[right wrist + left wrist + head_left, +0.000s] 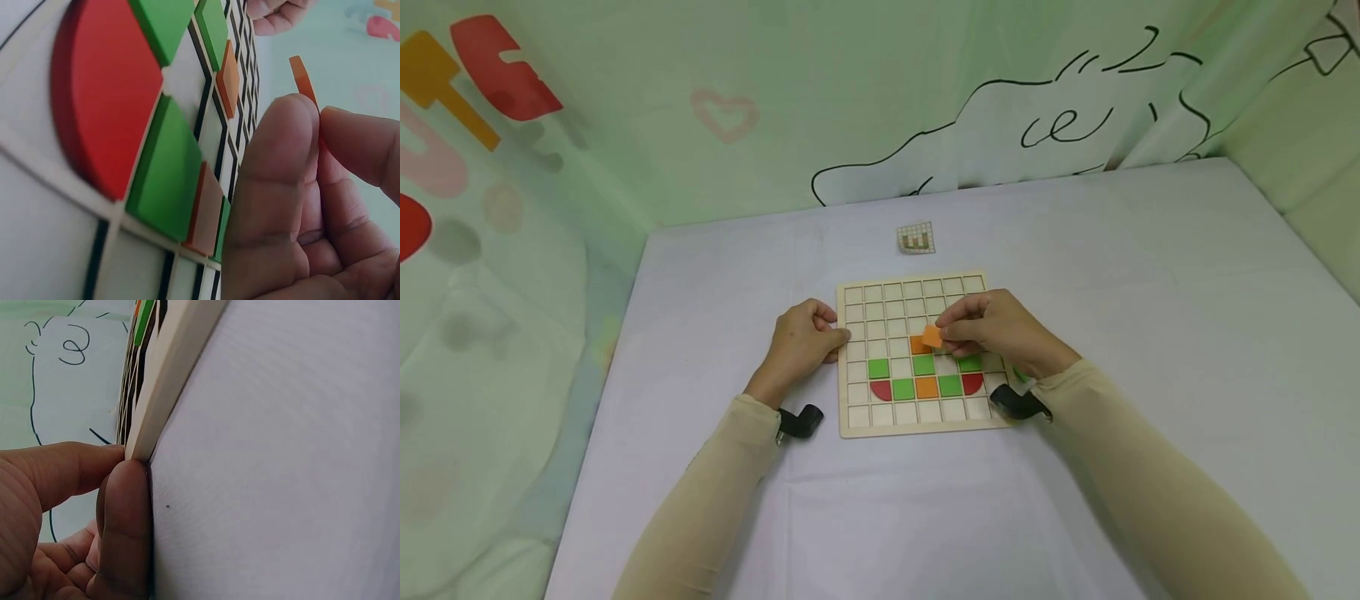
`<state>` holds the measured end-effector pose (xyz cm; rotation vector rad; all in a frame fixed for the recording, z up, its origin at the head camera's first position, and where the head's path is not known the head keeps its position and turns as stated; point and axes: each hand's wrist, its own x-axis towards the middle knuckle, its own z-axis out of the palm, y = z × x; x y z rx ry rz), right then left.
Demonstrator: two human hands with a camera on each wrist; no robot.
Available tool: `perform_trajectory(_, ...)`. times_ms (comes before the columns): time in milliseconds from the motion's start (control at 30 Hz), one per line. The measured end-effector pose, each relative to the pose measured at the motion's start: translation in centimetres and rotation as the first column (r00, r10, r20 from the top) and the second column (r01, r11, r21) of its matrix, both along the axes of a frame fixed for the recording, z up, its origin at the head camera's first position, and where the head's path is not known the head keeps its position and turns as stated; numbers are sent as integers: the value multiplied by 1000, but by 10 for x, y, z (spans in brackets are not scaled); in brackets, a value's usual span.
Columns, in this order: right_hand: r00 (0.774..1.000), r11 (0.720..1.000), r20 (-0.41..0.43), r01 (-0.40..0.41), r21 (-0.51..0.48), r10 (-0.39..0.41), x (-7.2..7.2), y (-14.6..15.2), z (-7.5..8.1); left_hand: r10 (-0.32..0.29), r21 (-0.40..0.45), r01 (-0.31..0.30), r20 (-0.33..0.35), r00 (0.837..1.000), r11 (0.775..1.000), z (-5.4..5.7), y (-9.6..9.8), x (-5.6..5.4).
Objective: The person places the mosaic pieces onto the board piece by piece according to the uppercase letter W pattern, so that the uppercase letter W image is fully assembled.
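Observation:
A square wooden grid board (925, 430) lies on the table between both hands. My left hand (801, 343) pinches its left edge, thumb on top and a bent finger against the side. Over the middle of the grid, my right hand (1003, 332) holds an orange square tile (932, 337) between thumb and fingers, seen edge-on in the right wrist view. Another orange tile (917, 344) sits in a cell just beneath it. Lower cells hold several green square tiles (903, 389), an orange tile (927, 387), and two red rounded-corner tiles (882, 390), (109, 100) one at each end.
Behind the board lies a small card (916, 239) printed with a coloured grid pattern. A green piece (1020, 375) shows partly behind the right wrist. White cloth (865, 517) covers the table, and printed curtains (880, 100) hang along its back and left side.

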<state>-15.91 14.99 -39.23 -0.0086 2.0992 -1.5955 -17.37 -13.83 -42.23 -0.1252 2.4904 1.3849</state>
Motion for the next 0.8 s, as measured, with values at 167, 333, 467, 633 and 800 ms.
perform_trajectory(167,1000,1000,3,-16,3,16,-2,-6,-2,4,1,-4,1,1000,1000,0,0,1)
perform_trajectory(333,1000,1000,16,-25,13,25,-6,-12,-3,3,3,-3,2,1000,1000,0,1,0)
perform_trajectory(467,999,999,24,-37,27,36,-7,-17,-3,4,5,-5,6,1000,1000,0,1,-1)
perform_trajectory(633,998,998,23,-58,23,57,-9,-22,-4,4,2,-4,5,1000,1000,0,0,-1)
perform_trajectory(800,997,997,29,-77,19,76,-13,-29,-5,3,0,-3,6,1000,1000,1,0,0)
